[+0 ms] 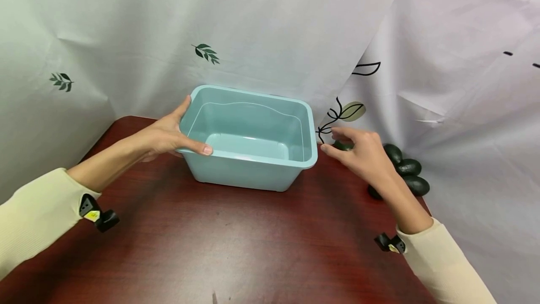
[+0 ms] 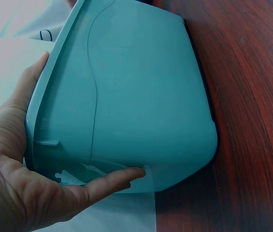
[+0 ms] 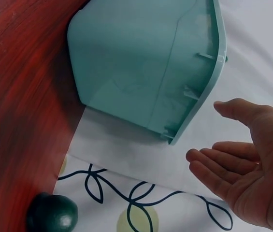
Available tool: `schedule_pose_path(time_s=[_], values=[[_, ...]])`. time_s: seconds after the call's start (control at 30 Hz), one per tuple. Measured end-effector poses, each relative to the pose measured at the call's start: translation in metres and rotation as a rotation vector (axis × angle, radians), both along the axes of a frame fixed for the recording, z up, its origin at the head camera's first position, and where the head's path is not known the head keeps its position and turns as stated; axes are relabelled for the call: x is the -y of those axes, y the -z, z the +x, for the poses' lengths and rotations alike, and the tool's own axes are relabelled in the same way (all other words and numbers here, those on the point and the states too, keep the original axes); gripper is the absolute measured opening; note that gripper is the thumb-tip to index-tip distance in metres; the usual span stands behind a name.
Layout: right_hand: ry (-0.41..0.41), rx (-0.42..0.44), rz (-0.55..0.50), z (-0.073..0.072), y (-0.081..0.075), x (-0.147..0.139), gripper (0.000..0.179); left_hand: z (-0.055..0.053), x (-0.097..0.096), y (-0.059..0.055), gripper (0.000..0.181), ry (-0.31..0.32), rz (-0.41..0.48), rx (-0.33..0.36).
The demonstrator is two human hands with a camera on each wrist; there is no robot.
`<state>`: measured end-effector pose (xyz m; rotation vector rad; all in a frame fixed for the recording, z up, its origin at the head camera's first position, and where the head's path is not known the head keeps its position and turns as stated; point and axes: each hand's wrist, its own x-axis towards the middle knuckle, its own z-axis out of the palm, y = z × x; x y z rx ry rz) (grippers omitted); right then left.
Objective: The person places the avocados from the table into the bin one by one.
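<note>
A light blue plastic storage bin [image 1: 249,170] rests on the dark red-brown table, its open top facing up. At its left end my left hand [image 1: 164,133] grips the rim, the thumb lying on the front edge and the other fingers spread along the left side. The left wrist view shows this hand [image 2: 35,179] wrapped about the end of the bin [image 2: 141,92]. Just beyond the right rim, my right hand [image 1: 358,151] hovers with its fingers loosely curved and nothing in them. A gap separates this hand [image 3: 247,159] from the bin [image 3: 136,63] in the right wrist view.
Several dark green avocados [image 1: 408,167] lie at the table's right edge, partly behind my right hand and forearm. One avocado [image 3: 52,213] appears low in the right wrist view. A white curtain [image 1: 261,27] with leaf prints hangs behind the table [image 1: 236,243].
</note>
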<state>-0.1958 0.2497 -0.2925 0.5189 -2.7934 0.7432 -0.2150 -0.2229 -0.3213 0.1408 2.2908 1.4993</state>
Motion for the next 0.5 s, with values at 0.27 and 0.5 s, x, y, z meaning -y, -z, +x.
schedule_pose_path(time_s=[0.27, 0.5], values=[[0.023, -0.015, 0.006, 0.001, 0.001, -0.006, 0.052, 0.001, 0.000, 0.000, 0.156, 0.002, 0.001, 0.002], [0.037, -0.009, 0.005, 0.003, 0.002, -0.011, 0.052, 0.000, -0.001, 0.000, 0.156, 0.002, -0.001, 0.003]])
